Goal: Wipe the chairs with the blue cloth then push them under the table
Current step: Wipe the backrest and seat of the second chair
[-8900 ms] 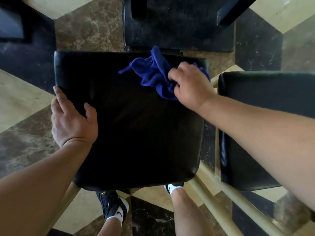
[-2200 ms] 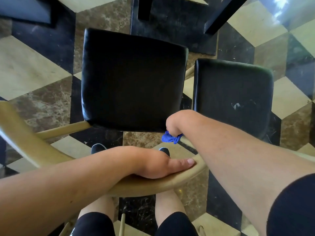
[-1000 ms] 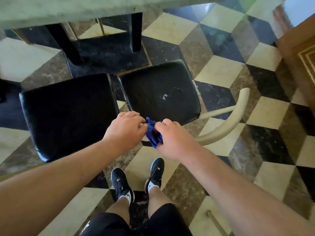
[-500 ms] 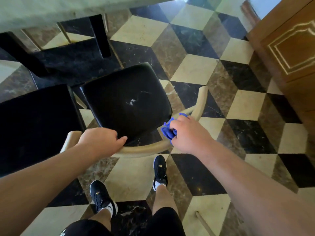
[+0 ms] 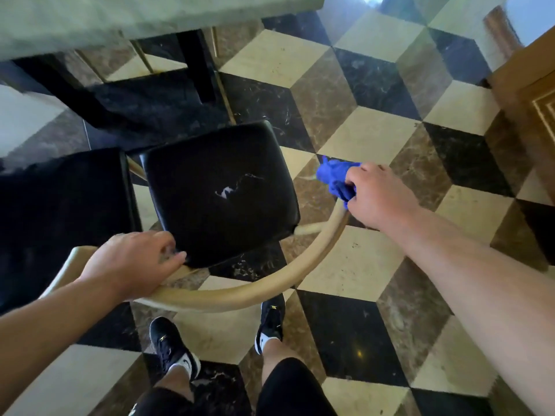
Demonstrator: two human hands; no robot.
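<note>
Blue cloth is bunched in the right hand, whose fingers are closed around it. The cloth is pressed on the right end of the curved wooden backrest of the chair, and part of it sticks out beyond the fingers, toward the table.

The left hand is on the left part of the same backrest. Its fingers are curled over the rail and grip it, with the tips reaching to the rear edge of the black seat. This seat lies between the two hands and a little ahead of them; it has a small pale scuff near its middle. A second black seat stands just beside it, to the left of the left fingers.

The table edge is at the top of the head view, well ahead of both hands, with a dark leg under it. Below the backrest, close to the person, two black shoes stand on the checkered marble floor. A wooden cabinet is far to the right of the right fingers.
</note>
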